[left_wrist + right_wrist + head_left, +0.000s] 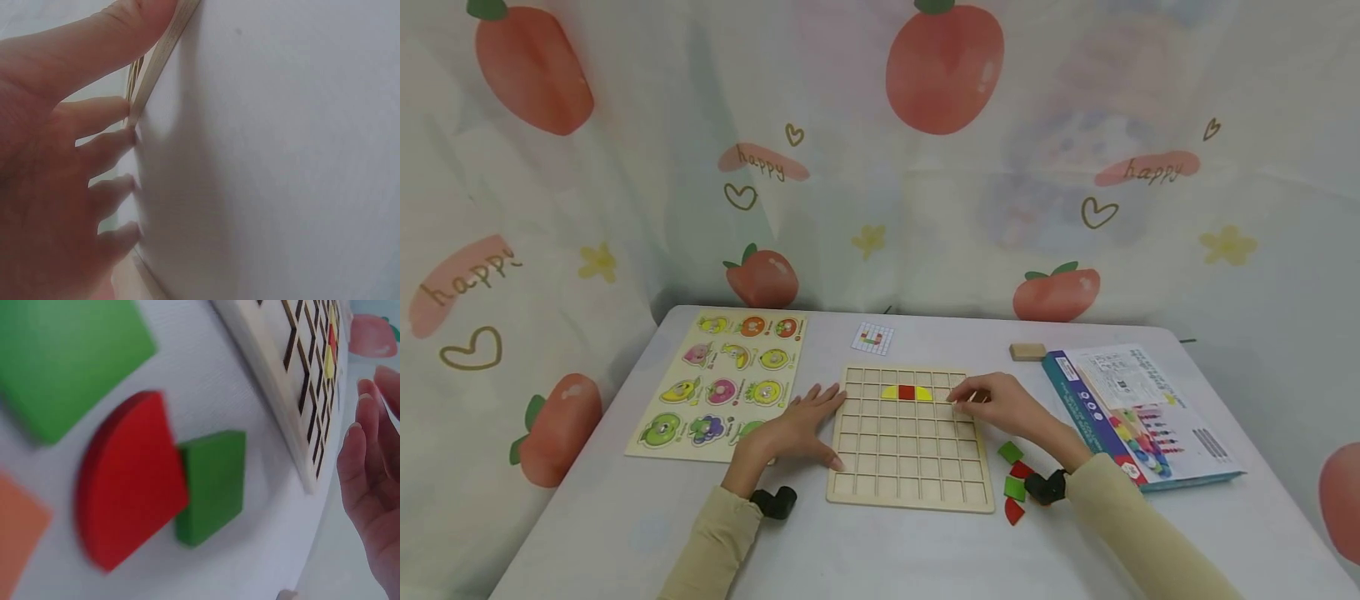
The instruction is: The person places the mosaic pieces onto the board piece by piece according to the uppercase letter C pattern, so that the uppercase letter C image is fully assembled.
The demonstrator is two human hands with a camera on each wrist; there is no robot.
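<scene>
A wooden grid board (910,504) lies on the table. In its upper rows a red square (907,392) sits between two yellow rounded pieces, one on the left (890,392) and one on the right (924,393). My left hand (797,427) has its fingers spread, with fingertips and thumb at the board's left edge. Over the board's upper right edge is my right hand (1000,402), its fingers loosely bent and thumb close to them; no piece shows between them. Beside the board's right edge lie loose pieces, among them a green square (212,487) and a red quarter-round (134,481).
A fruit picture board (681,450) lies at the left. Behind the grid board is a small pattern card (872,338). To the right are a wooden block (1027,352) and a blue-edged box (1142,417). A printed curtain (880,200) hangs behind the table.
</scene>
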